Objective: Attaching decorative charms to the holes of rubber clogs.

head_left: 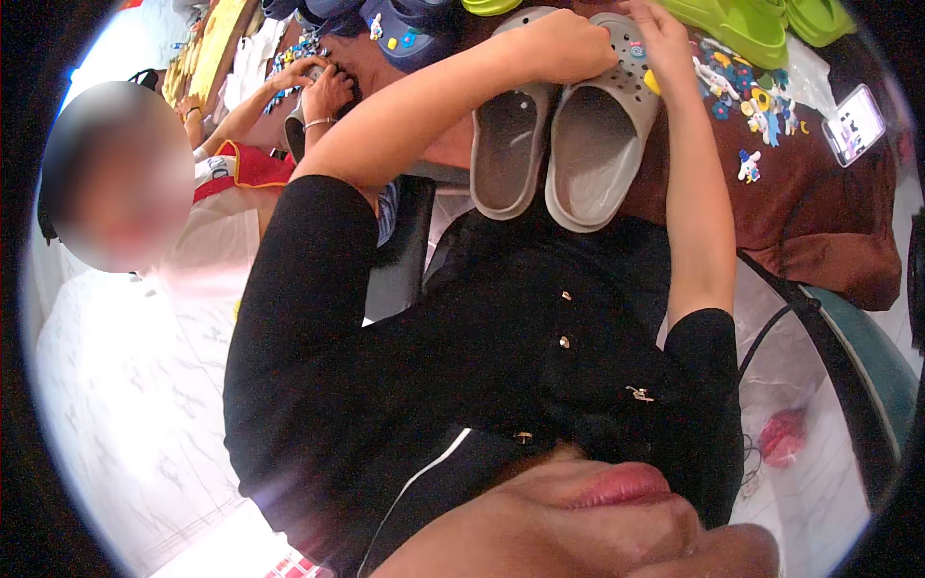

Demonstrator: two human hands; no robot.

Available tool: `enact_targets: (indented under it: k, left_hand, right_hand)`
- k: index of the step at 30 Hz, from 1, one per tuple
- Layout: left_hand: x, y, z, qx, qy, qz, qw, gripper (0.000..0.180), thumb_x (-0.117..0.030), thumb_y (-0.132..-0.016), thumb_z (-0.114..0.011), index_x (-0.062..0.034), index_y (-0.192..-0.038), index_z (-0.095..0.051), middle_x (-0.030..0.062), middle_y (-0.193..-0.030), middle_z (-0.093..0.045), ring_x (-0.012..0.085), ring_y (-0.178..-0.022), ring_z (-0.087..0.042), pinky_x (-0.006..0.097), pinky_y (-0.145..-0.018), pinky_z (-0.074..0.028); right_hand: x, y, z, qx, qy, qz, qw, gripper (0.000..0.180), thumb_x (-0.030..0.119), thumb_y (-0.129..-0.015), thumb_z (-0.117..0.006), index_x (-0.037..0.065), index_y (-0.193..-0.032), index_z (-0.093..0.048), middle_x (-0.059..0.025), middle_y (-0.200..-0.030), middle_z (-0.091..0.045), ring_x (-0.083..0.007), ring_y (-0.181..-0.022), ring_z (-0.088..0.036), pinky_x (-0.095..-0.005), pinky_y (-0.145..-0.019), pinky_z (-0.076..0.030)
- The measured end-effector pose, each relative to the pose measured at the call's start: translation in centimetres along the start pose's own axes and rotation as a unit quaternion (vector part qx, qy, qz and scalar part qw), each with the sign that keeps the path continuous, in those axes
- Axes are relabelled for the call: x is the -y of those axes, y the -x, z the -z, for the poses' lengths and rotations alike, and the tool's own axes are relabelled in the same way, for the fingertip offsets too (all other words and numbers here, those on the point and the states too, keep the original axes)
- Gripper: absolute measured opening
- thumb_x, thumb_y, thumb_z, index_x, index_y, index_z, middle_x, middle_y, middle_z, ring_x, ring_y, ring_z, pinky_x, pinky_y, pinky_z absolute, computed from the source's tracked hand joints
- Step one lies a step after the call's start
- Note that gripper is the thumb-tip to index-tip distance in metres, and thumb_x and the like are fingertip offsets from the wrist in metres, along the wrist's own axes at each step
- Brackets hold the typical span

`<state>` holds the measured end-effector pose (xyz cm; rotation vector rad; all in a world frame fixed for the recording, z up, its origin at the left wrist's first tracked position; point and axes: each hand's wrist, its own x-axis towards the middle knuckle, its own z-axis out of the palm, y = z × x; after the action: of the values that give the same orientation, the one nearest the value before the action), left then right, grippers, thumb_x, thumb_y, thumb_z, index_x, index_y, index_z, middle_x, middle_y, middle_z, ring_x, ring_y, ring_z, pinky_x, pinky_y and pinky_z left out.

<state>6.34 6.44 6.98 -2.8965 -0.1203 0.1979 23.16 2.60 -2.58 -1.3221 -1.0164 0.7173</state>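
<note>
A pair of grey clogs lies on the brown-covered table before me, a left clog and a right clog, heels toward me. On the right clog's perforated toe sit a small blue-and-pink charm and a yellow charm. My left hand is closed in a fist over the toes, its knuckles at the right clog's inner side; whatever it grips is hidden. Along that clog's outer edge, my right hand curls its fingers round the toe, partly cut off by the view's upper edge.
Loose colourful charms and a phone lie to the right. Lime-green clogs and navy clogs stand farther back. At left, a co-worker's hands work on a dark clog beside more charms.
</note>
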Motion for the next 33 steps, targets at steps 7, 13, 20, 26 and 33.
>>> enact_targets:
  k: [7,13,20,26,33]
  left_hand:
    - [0.3,-0.5,0.1,0.034,0.002,-0.023,0.999,0.011,-0.011,-0.082,-0.06,-0.0041,-0.08,-0.068,0.016,-0.077,-0.07,0.0344,-0.073,-0.071,0.044,-0.064,-0.057]
    - [-0.7,0.4,-0.9,0.035,-0.01,0.068,0.997,0.014,-0.013,-0.085,-0.057,-0.0052,-0.09,-0.068,0.0176,-0.082,-0.069,0.0346,-0.08,-0.069,0.045,-0.07,-0.056]
    - [-0.9,2.6,-2.1,-0.074,0.156,0.182,0.968,0.03,-0.016,-0.093,-0.054,-0.0106,-0.12,-0.066,0.0195,-0.093,-0.068,0.0375,-0.088,-0.067,0.046,-0.078,-0.053]
    - [-1.4,3.0,-4.3,-0.319,0.243,0.256,0.88,0.029,-0.015,-0.09,-0.062,-0.0086,-0.118,-0.067,0.0165,-0.103,-0.069,0.0359,-0.094,-0.066,0.043,-0.084,-0.053]
    - [-2.0,3.0,-4.9,-0.331,0.319,0.301,0.836,0.024,-0.017,-0.088,-0.064,-0.0078,-0.109,-0.072,0.018,-0.098,-0.07,0.0358,-0.093,-0.067,0.042,-0.084,-0.053]
  right_hand:
    - [-1.0,-0.2,0.4,-0.019,0.046,0.012,0.999,0.037,0.034,-0.098,-0.057,0.0,-0.105,-0.068,-0.0102,-0.094,-0.071,-0.0199,-0.088,-0.064,-0.0331,-0.079,-0.049]
    - [0.6,0.5,0.3,-0.032,0.13,0.034,0.99,0.037,0.036,-0.096,-0.058,0.001,-0.102,-0.067,-0.016,-0.09,-0.07,-0.0264,-0.084,-0.066,-0.0371,-0.076,-0.049]
    - [0.6,0.0,1.0,-0.036,0.147,0.023,0.988,0.032,0.03,-0.095,-0.061,-0.001,-0.099,-0.068,-0.015,-0.083,-0.069,-0.0224,-0.076,-0.065,-0.0344,-0.07,-0.049]
    - [-2.7,-2.0,4.0,-0.122,0.133,0.077,0.981,0.034,0.027,-0.099,-0.057,-0.003,-0.106,-0.069,-0.0099,-0.091,-0.072,-0.0134,-0.08,-0.066,-0.0266,-0.075,-0.05]
    - [-1.7,-1.4,3.9,-0.15,-0.055,0.034,0.987,0.027,0.018,-0.098,-0.058,-0.007,-0.094,-0.067,-0.0116,-0.083,-0.071,-0.0152,-0.076,-0.066,-0.0269,-0.073,-0.05]
